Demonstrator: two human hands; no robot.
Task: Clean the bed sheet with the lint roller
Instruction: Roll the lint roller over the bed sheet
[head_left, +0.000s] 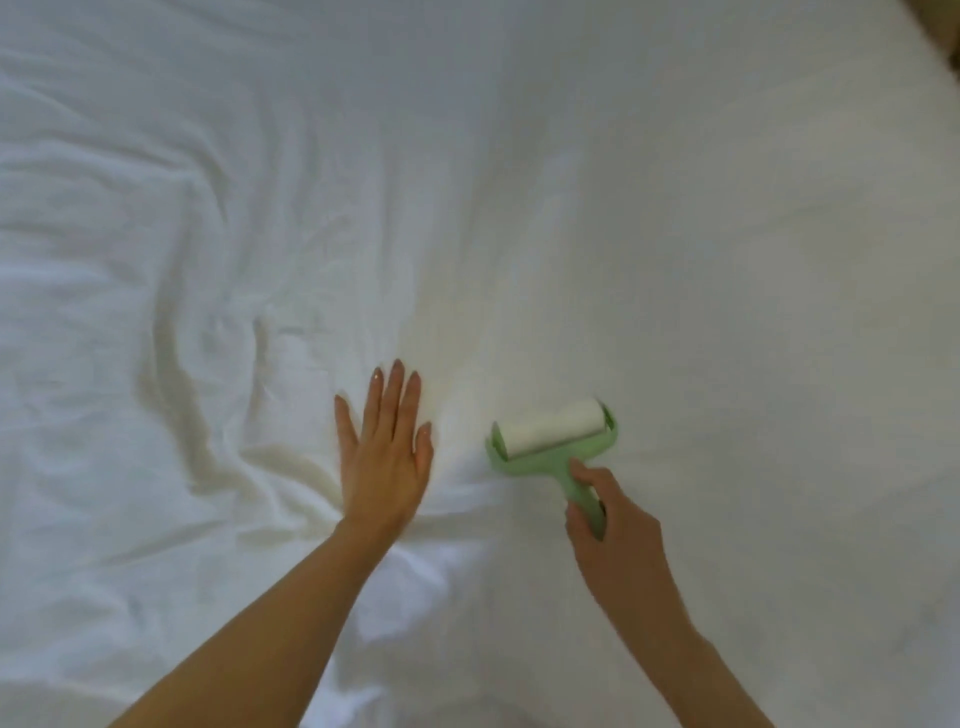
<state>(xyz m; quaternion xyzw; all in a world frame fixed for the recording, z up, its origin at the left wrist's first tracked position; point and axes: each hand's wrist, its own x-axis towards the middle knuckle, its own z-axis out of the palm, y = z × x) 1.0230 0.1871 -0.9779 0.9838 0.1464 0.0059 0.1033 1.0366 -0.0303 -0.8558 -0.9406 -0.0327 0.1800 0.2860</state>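
Seemingly midway, the right hand, grip clamped round the lint roller handle, holds its drum on the bed sheet, while the left hand, fingers straight, pins the rumpled side likely left to do.

lint roller: green, white roll, on sheet | bed sheet: white, wrinkled

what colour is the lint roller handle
Light green, held by the right hand; the lint roller has a white roll. Head view shows it.
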